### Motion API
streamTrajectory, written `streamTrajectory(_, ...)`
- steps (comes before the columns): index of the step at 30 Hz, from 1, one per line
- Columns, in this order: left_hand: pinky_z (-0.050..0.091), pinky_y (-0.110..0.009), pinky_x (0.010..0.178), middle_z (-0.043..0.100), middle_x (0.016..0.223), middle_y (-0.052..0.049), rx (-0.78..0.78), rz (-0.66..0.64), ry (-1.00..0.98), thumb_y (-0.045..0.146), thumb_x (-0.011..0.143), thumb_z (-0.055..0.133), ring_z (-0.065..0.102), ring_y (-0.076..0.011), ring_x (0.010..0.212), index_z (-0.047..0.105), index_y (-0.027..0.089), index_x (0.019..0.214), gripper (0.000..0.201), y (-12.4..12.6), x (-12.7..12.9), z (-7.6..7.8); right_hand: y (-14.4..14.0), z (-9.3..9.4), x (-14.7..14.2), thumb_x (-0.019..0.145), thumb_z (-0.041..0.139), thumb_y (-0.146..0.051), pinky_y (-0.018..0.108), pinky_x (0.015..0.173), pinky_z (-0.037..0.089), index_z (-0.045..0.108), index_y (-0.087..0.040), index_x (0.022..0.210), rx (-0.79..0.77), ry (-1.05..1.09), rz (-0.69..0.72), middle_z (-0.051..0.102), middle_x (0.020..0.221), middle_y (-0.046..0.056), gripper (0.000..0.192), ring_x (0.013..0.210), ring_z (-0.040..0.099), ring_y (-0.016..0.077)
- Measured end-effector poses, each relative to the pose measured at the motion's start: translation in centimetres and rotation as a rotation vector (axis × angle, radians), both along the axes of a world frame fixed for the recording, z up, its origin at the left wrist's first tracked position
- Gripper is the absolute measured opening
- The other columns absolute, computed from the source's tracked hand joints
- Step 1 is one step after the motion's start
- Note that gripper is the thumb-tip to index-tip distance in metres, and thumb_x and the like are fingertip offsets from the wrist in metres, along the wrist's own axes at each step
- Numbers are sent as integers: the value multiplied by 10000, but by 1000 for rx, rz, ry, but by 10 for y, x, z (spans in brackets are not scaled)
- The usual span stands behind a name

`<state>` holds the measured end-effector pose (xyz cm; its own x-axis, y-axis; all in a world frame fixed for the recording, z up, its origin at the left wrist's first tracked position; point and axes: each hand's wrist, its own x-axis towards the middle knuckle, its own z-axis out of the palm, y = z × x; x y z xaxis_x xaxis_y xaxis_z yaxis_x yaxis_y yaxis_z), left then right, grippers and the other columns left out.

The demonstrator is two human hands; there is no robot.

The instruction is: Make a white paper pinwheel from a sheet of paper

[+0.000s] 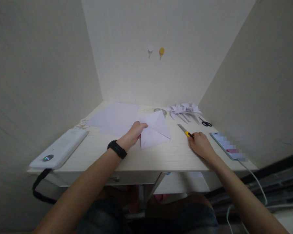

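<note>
On the tabletop [161,156], near its middle, the left hand [133,134] pinches the near-left edge of a folded white paper [155,130] with curled fingers. To the right, the right hand [201,144] closes on the handle end of a yellow utility knife [185,130] lying flat, with a phone [228,145] just beside it.

Blurred out: phone [228,145] screen at three o'clock. Hidden under right hand [200,145]: utility knife [185,130] handle end. Cut off at six o'clock: both forearms.
</note>
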<state>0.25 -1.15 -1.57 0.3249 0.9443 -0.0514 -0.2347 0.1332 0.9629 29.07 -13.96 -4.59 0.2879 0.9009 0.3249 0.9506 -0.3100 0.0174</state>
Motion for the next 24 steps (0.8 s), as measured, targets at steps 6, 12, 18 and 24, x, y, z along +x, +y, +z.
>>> streamTrajectory(6, 465, -277, 576, 691, 796, -99, 15, -30, 121, 113, 664, 634, 624, -190, 650, 626, 98, 864, 201, -5, 1, 7, 0, 3, 3, 954, 451, -296, 360, 848, 421, 676, -29, 1005, -41, 15, -42, 672, 987, 232, 353, 939, 626, 302)
streamTrajectory(12, 499, -301, 641, 712, 846, -125, 86, -127, 120, 90, 593, 666, 662, -218, 717, 664, 63, 908, 316, -2, 0, 3, -1, 24, -31, 986, 399, -377, 387, 907, 387, 702, -73, 1026, 62, -26, 7, 681, 1010, 217, 432, 992, 601, 309)
streamTrajectory(18, 520, -312, 668, 722, 924, -128, 127, -148, 84, 110, 556, 709, 670, -216, 751, 664, 74, 946, 394, 2, -2, -2, 9, 37, -91, 944, 478, -378, 350, 794, 411, 700, -114, 958, -113, 19, 139, 701, 1013, 183, 345, 955, 634, 291)
streamTrajectory(24, 510, -302, 639, 715, 930, -131, 145, -135, 143, 142, 565, 715, 666, -213, 738, 658, 70, 992, 437, 3, -3, -2, 18, 37, -87, 928, 458, -194, 328, 773, 395, 675, -113, 955, -236, 60, 204, 704, 1029, 176, 233, 957, 643, 268)
